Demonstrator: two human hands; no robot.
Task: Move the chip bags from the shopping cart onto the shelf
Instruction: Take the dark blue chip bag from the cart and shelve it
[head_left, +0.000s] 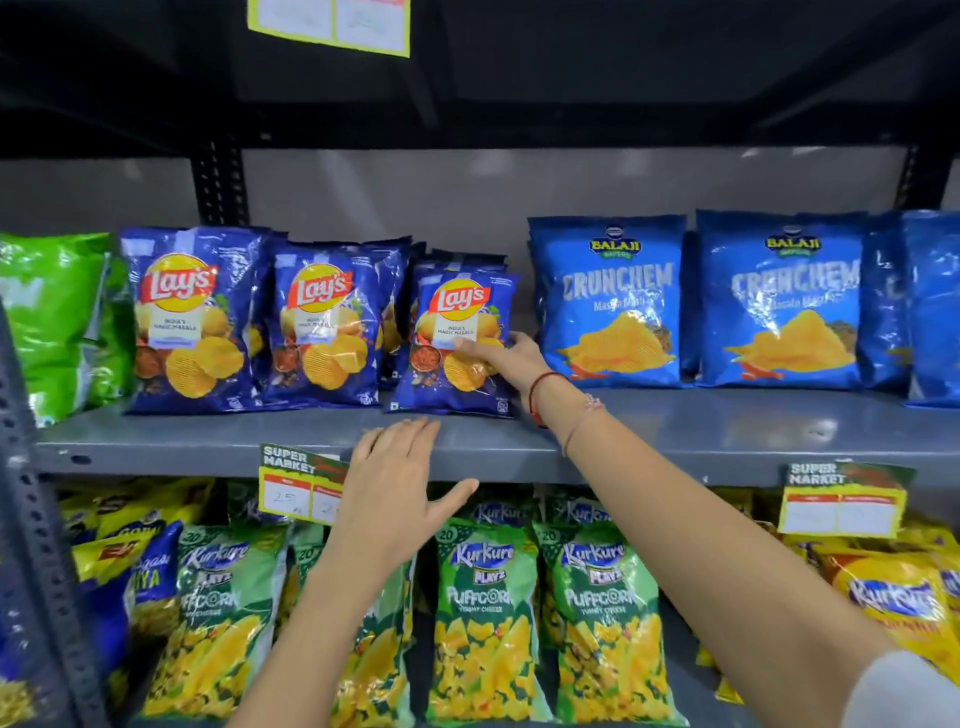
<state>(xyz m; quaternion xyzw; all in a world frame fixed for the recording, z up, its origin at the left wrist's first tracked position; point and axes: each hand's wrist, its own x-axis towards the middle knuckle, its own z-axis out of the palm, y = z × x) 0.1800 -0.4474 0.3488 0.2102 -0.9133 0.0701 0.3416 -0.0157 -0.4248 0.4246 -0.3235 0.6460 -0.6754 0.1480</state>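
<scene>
A dark blue Lay's chip bag (447, 312) stands upright on the grey metal shelf (701, 431), at the front of the third Lay's row. My right hand (506, 361) holds its lower right side, thumb across the front and fingers behind the edge. A red thread band circles that wrist. My left hand (400, 488) hovers flat and empty, fingers spread, in front of the shelf's front lip below the bag. Two more rows of Lay's bags (192, 317) stand to the left. The shopping cart is out of view.
Light blue Balaji Crunchem bags (613, 301) fill the shelf to the right, green bags (52, 317) the far left. Kurkure Puffcorn bags (483, 613) line the shelf below. Price tags (844, 499) hang from the shelf lip. A slotted upright post (31, 519) stands at left.
</scene>
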